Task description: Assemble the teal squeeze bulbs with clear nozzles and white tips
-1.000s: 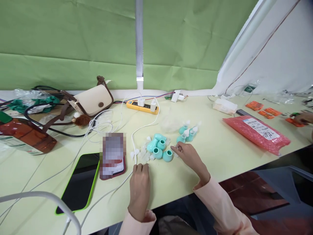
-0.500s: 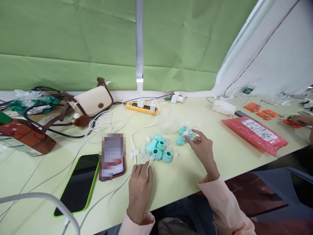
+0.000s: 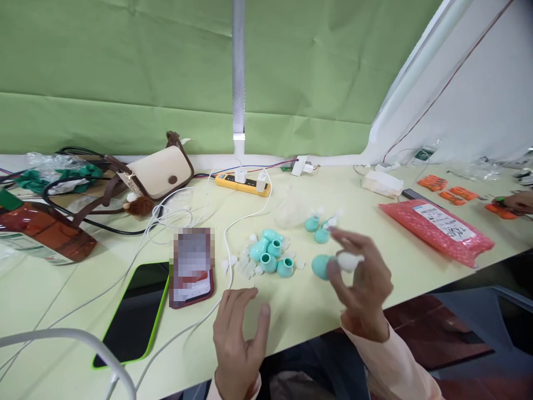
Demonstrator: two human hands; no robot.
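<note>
- Surface: I am working at a pale yellow-green table (image 3: 416, 272) set against a wall covered in green sheeting (image 3: 125, 55), divided by a grey vertical strip (image 3: 239, 72); a white panel (image 3: 466, 100) slants up on the right.
- Grip, right: my right hand (image 3: 364, 278), blurred, grasps a turquoise bulb (image 3: 320, 267) between thumb and fingers; a white nozzle (image 3: 348, 261) points from it to the right. The bulb is in front of the table's middle, to the right of the main cluster.
- Grip, left: my left hand (image 3: 239, 339) is released, fingers loosely curved, thumb spread, near the cluster's front.
- Vessels, cluster: several turquoise bulbs lie together; three open-necked bulbs (image 3: 285, 268) show dark mouths, contents not discernible. Translucent white pieces (image 3: 249, 269) are scattered around them.
- Vessels, fitted: a small group of nozzle-topped bulbs (image 3: 311, 224) stands beyond my right hand, beside a crumpled clear plastic bag (image 3: 288, 208).
- Bottle: at far left, a reddish-amber bottle (image 3: 45, 228) with a green cap; whether liquid or plastic gives the colour, I cannot tell.
- Handbag: cream with brown trim, this handbag (image 3: 158, 169) has its flap down, interior hidden.
- Mailer: a pink bubble mailer (image 3: 437, 230) bears a white label; contents hidden.
- Power: a yellow power strip (image 3: 227, 183) carries two white adapters (image 3: 261, 181).
- Far right: a co-worker's hand (image 3: 522, 202) is at orange pieces (image 3: 497, 210).
</note>
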